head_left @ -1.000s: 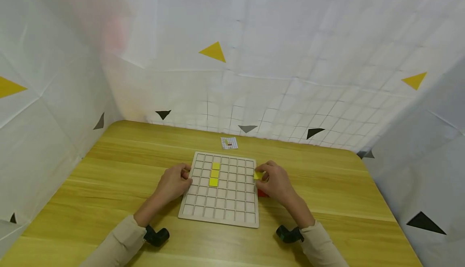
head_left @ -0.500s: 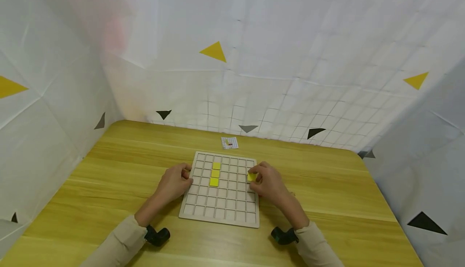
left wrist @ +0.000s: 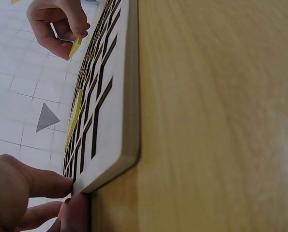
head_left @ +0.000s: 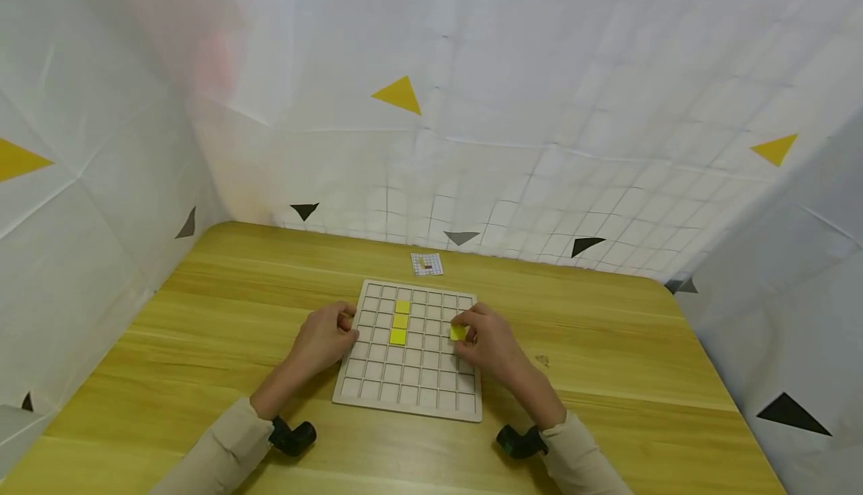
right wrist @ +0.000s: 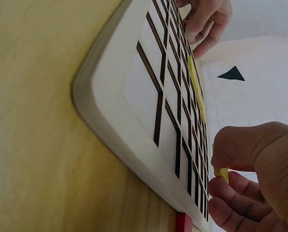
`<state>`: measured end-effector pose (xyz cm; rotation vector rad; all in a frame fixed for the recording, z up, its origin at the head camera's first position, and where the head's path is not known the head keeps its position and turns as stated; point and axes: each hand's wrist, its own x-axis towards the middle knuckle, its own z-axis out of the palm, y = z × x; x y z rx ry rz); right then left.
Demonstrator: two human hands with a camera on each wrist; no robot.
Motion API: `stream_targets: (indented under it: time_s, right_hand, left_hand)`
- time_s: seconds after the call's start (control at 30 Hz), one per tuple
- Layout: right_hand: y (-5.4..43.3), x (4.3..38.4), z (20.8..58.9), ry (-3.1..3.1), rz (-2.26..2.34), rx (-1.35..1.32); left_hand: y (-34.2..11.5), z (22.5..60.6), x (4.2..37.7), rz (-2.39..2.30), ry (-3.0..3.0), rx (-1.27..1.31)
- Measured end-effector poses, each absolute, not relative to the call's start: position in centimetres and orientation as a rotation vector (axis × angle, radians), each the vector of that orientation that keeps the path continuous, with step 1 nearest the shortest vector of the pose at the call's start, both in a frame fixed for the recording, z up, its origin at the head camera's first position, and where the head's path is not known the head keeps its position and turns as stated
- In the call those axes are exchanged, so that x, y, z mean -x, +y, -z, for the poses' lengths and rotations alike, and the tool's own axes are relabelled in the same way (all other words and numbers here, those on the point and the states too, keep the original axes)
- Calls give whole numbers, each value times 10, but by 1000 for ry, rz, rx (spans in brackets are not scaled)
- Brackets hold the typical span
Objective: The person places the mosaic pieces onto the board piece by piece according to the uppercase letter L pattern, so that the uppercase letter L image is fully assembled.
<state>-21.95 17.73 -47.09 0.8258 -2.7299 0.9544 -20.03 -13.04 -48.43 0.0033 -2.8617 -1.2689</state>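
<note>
A pale wooden grid board (head_left: 408,395) lies on the table, with a column of three yellow square tiles (head_left: 400,321) set in its cells. My left hand (head_left: 326,338) holds the board's left edge; in the left wrist view its thumb and a finger meet at the board's corner region. Over the right-hand columns of the board, my right hand (head_left: 491,339) pinches another yellow square tile (head_left: 458,332) between thumb and fingers. From the right wrist, that tile shows only as a small yellow edge (right wrist: 222,174), raised over the grid.
A small printed card (head_left: 428,264) with a coloured grid pattern lies behind the board. Beside the board's right edge a red piece (right wrist: 184,222) shows in the right wrist view; from the head it is hidden. White sheeting (head_left: 506,68) rises behind the wooden table (head_left: 607,345).
My right hand has moved left from beside the board's right edge to over its cells, carrying the yellow tile. The red piece is no longer visible from the head. My left hand stays put.
</note>
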Motion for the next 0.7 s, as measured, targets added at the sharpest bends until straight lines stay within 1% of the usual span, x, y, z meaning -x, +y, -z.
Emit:
stream_targets:
  time_s: [0.7]
  right_hand:
    - [161,211,474,-2742,-955,-889]
  left_hand:
    - [-131,485,200,1265,-2862,10]
